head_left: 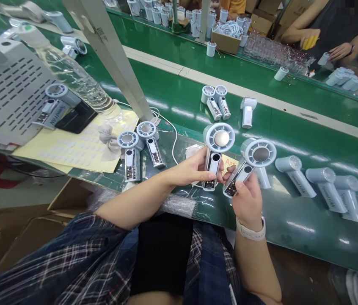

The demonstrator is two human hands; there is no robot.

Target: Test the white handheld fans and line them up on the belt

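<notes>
My left hand (198, 169) is wrapped round the handle of a light blue handheld fan (220, 137), its round head up and its dark, shiny front panel facing me. In my right hand (248, 197) is a second fan (260, 153) of the same kind, tilted to the right, with my thumb on its lower panel. The two fans are held side by side over the table's front edge, handles close together. Behind them a yellow note (229, 163) with red writing is partly hidden. Two more fans (128, 159) (151, 146) lie left of my hands.
Several fans (296, 176) lie at the right, and three (215, 103) on the green belt (172, 95) ahead. A metal post (112, 55), a water bottle (74, 76) and a perforated white box (7, 89) stand left. Across the belt, a person's hands (340, 51) handle a part.
</notes>
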